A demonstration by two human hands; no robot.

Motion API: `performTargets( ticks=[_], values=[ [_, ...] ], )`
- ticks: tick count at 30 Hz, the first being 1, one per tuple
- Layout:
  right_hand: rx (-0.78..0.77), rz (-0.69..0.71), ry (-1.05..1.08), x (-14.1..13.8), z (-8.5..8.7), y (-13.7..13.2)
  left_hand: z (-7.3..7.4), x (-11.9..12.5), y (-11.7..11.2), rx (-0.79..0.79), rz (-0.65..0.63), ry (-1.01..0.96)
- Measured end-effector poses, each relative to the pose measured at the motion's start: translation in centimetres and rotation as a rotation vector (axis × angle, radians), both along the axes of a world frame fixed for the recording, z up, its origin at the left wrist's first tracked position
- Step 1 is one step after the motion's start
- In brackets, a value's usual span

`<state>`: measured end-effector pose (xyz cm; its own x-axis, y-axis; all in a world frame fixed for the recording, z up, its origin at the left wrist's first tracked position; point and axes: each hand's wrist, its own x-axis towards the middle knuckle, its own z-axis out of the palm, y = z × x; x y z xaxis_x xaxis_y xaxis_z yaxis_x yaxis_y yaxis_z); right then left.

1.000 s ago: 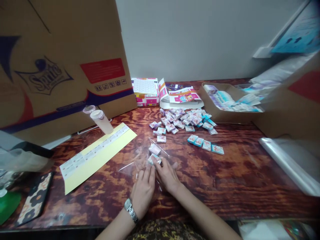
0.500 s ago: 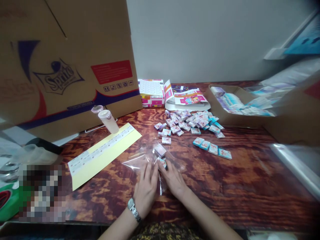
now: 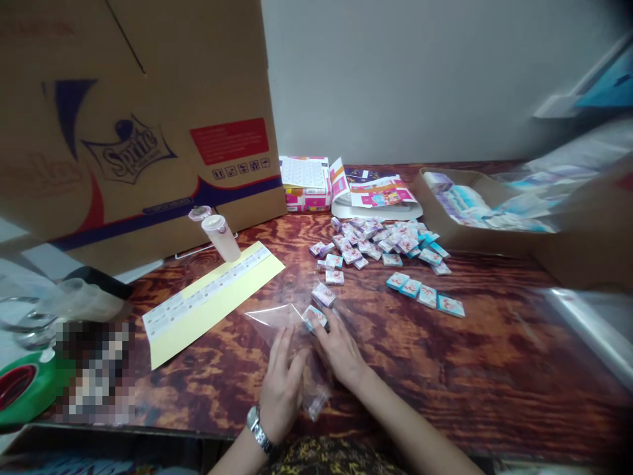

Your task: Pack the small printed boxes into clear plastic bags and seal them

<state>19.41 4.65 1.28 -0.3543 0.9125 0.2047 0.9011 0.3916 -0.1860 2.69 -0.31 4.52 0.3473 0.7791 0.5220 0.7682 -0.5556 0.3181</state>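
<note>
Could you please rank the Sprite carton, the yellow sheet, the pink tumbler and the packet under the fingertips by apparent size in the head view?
1. Sprite carton
2. yellow sheet
3. pink tumbler
4. packet, smallest though nearest the camera

large cardboard box (image 3: pixel 148 112) bears the brand "sprite" in a blue emblem; other print is illegible.

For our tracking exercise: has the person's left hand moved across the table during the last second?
Yes. The left hand has slid left, towards the yellow sheet and away from the small packet that the right hand touches.
</note>
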Motion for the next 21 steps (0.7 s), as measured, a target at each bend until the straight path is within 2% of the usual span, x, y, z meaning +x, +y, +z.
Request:
performTargets(
  ticks=[4,8,11,14,16,21],
  values=[
    [0.069,-0.030,-0.004,-1.2,-0.8,1.3,0.4,0.6,0.1,-0.003,-0.054,0.005],
    [0.021,-0.075,-0.068,-1.9,-1.0,2.3,0.6,0.8,-0.2,0.006,-0.093,0.017],
    [-0.032,-0.156,-0.125,-1.9,-0.6,2.3,0.4,0.8,-0.2,0.002,-0.101,0.019],
    [-0.010,-0.181,-0.121,-1.3,-0.4,1.6,0.4,0.7,0.0,-0.010,-0.104,0.029],
    [0.031,-0.146,-0.100,-0.7,-0.3,0.9,0.5,0.7,0.1,-0.013,-0.105,0.045],
    [0.111,0.070,-0.110,0.5,-0.5,0.5,0.9,1.0,0.2,-0.012,-0.097,0.065]
  ],
)
